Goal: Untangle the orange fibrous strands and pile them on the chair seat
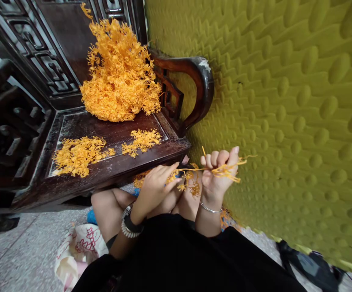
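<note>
My right hand (218,174) is closed round a bunch of thin orange plastic sprigs (229,169) that stick out past my fingers. My left hand (156,184) pinches the other end of one orange sprig (188,170) stretched between the two hands, above my bare knees. Small orange bits (194,187) hang below that sprig. A watch and a bead bracelet sit on my left wrist, a thin bangle on my right.
A dark carved wooden chair (176,148) stands in front, its seat bearing a tall heap of orange sprigs (119,73) and two flat smaller piles (78,154) (142,141). A padded yellow-green wall (285,101) fills the right. A printed cloth bag (78,249) lies on the floor at left.
</note>
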The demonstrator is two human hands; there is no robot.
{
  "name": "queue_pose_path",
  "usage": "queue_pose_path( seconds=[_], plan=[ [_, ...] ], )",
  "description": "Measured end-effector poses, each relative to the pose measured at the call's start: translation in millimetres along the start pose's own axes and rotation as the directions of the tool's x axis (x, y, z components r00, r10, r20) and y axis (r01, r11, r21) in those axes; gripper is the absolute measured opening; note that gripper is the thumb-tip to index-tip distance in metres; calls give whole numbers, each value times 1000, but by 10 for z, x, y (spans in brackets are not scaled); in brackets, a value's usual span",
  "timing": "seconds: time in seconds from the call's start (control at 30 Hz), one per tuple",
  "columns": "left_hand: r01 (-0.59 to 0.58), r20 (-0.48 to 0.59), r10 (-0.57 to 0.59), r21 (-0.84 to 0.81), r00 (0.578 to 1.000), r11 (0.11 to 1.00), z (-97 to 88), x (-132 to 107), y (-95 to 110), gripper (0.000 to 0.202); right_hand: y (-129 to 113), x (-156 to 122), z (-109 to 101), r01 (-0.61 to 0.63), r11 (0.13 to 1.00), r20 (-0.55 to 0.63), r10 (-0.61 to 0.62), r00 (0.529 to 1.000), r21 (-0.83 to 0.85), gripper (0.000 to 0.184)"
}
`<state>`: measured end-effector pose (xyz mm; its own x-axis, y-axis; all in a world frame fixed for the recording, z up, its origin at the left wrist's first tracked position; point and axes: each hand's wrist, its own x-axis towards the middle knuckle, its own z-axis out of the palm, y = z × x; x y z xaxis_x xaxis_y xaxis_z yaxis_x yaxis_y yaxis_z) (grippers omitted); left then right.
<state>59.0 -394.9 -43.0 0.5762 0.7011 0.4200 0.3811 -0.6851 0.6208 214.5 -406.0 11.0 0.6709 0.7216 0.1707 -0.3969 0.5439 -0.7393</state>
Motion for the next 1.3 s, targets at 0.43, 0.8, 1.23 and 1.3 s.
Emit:
queue_pose_path(
  seconds=[0.43,0.8,1.23,1.3],
  plan=[
    [63,-503,-222,-314,835,947,-117,-354,44,36,-137,8,-171,86,996,-81,-89,993,-39,61],
    [426,-157,-464,-221,872,877,-612,-72,-610,34,-91,138,-254,62,997,-64,-65,996,-47,62],
    [577,233,-539,-489,809,655,-337,701,-1050,40,102,235,-227,-23,1000,-56,22,998,-21,66],
    [594,202,-567,-415,799,689,-338,696,-1086,43,123,243,-219,-29,999,-65,26,998,-34,66]
  ],
)
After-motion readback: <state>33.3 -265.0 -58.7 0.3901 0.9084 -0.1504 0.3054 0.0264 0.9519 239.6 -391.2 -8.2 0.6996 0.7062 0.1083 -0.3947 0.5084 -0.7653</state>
